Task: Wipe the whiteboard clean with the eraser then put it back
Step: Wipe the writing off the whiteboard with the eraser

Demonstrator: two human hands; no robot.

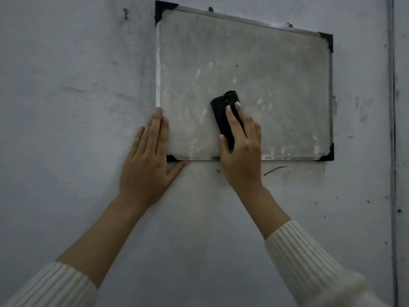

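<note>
1. While the left hand point(146, 156) lies flat, fingers straight, on the board's point(276, 69) lower-left corner, the right hand point(241, 151) grips the eraser point(222, 114).
2. Eraser pressed on board, centre frame.

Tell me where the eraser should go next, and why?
Probably slide it up and to the right. The right hand holds the black eraser against the lower middle of the whiteboard, and grey smudges cover the board above and right of it. The left hand lies flat at its lower left corner.
</note>
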